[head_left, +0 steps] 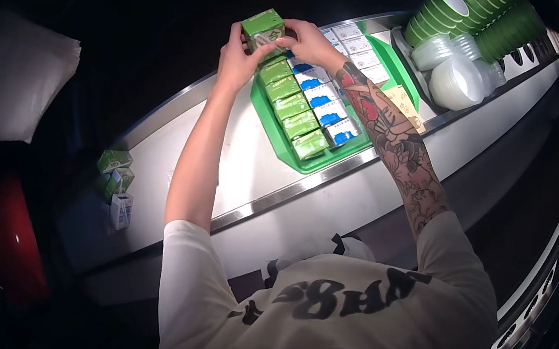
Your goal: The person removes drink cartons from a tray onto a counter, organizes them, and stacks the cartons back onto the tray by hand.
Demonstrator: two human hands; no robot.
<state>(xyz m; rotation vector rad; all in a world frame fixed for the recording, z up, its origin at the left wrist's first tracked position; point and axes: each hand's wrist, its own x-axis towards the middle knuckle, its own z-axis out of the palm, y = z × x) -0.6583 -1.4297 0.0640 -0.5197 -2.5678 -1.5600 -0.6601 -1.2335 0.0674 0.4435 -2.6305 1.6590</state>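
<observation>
A small green drink carton [262,21] is held between both hands at the far end of a green tray [283,151]. My left hand [235,59] grips the carton's left side, its thumb across the near face. From the right, my right hand [308,42] closes on the same carton, thumb also at the front. Nearer to me, a column of green cartons [289,106] lines the tray's left part. Beside them runs a column of white-and-blue cartons [329,113]. White boxes [356,46] fill the tray's right part, partly hidden by my right forearm.
Green-and-white paper cups [442,12] lie stacked at the right, with clear plastic containers [457,84] below them. A tan packet [406,105] is by the tray's right side. Several cartons [116,176] stand at the counter's left end. The counter [229,170] has a metal front edge.
</observation>
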